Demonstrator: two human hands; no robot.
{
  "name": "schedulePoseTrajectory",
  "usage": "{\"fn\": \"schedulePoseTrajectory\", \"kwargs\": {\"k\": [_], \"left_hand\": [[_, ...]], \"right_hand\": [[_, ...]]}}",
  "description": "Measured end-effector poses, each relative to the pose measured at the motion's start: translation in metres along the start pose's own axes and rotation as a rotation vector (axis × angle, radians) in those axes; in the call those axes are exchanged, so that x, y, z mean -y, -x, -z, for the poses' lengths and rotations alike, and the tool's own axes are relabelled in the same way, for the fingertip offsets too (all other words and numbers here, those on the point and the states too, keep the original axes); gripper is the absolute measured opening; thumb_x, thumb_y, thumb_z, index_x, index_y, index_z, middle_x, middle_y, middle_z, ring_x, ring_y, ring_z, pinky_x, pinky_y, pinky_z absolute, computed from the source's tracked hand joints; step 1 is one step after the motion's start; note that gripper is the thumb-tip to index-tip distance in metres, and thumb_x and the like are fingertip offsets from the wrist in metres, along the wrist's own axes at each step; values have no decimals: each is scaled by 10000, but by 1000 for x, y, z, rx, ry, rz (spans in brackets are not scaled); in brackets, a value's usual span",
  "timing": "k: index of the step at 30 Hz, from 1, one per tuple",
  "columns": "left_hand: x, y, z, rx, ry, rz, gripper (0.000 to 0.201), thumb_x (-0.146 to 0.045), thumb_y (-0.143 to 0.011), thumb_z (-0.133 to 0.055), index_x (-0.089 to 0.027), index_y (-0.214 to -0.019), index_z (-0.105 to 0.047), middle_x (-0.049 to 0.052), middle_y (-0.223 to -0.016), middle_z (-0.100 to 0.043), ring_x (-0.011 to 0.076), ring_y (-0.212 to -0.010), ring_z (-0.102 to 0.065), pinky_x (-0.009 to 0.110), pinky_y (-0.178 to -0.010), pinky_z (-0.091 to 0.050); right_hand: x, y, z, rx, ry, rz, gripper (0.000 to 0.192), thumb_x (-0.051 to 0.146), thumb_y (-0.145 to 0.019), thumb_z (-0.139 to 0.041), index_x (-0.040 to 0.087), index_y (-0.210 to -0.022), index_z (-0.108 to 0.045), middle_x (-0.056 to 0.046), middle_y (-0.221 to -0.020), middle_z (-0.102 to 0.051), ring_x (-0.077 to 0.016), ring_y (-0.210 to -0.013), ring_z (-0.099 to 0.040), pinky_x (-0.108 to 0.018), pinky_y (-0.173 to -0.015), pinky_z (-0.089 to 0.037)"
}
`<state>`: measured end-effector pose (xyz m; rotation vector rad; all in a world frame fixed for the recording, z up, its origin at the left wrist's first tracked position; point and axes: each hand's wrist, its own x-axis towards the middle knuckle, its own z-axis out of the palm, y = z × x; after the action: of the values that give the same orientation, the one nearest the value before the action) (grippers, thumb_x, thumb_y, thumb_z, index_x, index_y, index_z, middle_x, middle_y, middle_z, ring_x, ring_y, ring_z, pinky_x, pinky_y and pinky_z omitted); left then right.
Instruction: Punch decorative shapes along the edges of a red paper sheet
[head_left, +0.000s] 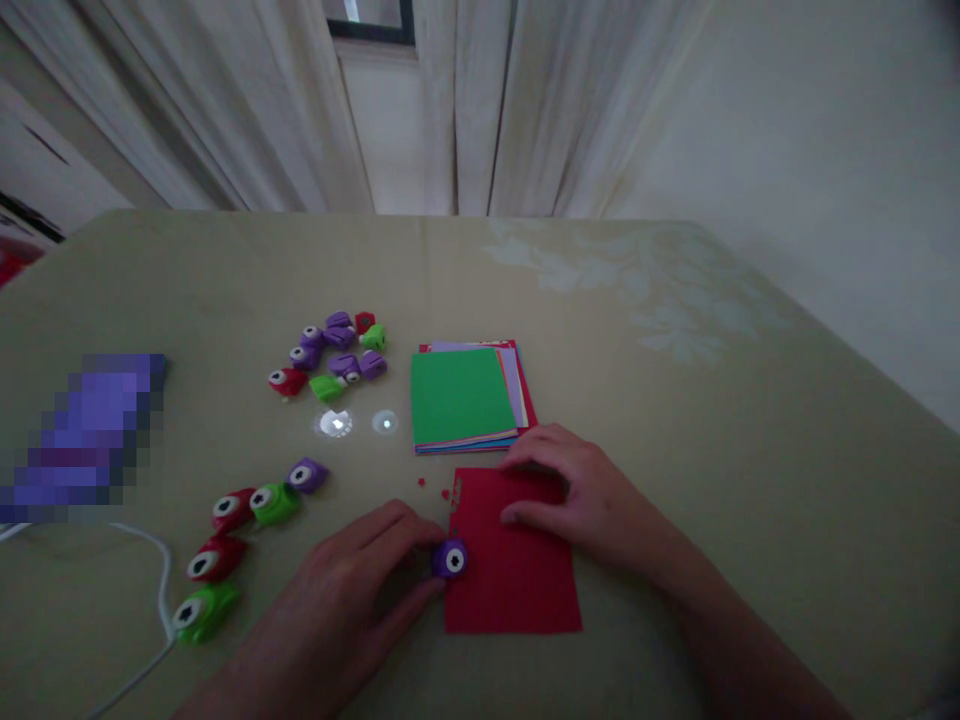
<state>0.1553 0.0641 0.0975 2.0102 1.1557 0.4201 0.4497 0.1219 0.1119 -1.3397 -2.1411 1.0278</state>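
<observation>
Pale curtains hung behind the beige table. At its near edge the left hand pinched a purple punch against the red paper's left edge; the right hand's fingers lay flat, pressing the sheet.

Nothing readable anywhere I look: no words, numbers or brand marks. The purple punch under my left hand shows only a black-and-white dot, the red sheet is plain, and at nine o'clock a purple patch is blurred out.
</observation>
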Motion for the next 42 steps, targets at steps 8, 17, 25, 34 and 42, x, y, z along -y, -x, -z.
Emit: {"fn": "schedulePoseTrajectory", "kwargs": {"k": [8, 17, 25, 34, 42], "left_hand": [[2, -2, -3, -5, 2, 4, 154, -245, -1029, -663, -322, -1155, -704, -7, -1092, -758, 188, -947, -741, 283, -834, -588], [-4, -2, 2, 15, 4, -1, 171, -213, -1049, -634, -304, -1175, -707, 13, -1113, -761, 200, -973, -743, 304, -862, -593], [-6, -2, 2, 0, 4, 13, 165, -221, -1040, -632, -307, -1150, -720, 2, -1087, -765, 200, -953, -746, 300, -850, -599], [-2, -3, 1, 4, 1, -7, 171, -214, -1036, -645, -307, -1167, -705, 8, -1097, -760, 198, -964, -743, 298, -853, -594], [-3, -3, 2, 14, 16, -12, 188, -202, -1041, -636, -311, -1178, -704, 6, -1109, -756, 197, -981, -739, 298, -860, -585]], "right_hand": [[-4, -2, -10, 36, 20, 54, 369, 256, -819, -954, 212, -1148, -792, -90, -1235, -722, -275, -1243, -640, -436, -1117, -491], [-3, -2, -9, 36, 2, 26, 351, 307, -837, -939, 233, -1150, -796, -99, -1258, -707, -294, -1254, -638, -471, -1114, -494], [-3, -3, -9, 39, 0, 18, 352, 295, -833, -941, 225, -1146, -796, -103, -1265, -709, -293, -1270, -631, -469, -1131, -484], [-2, -3, -8, 22, -25, 18, 357, 336, -835, -945, 219, -1135, -791, -99, -1233, -719, -289, -1250, -645, -449, -1123, -484], [11, -2, -10, -57, -139, -2, 216, 402, -913, -863, 209, -951, -773, -53, -996, -721, -216, -944, -669, -334, -882, -518]]}}
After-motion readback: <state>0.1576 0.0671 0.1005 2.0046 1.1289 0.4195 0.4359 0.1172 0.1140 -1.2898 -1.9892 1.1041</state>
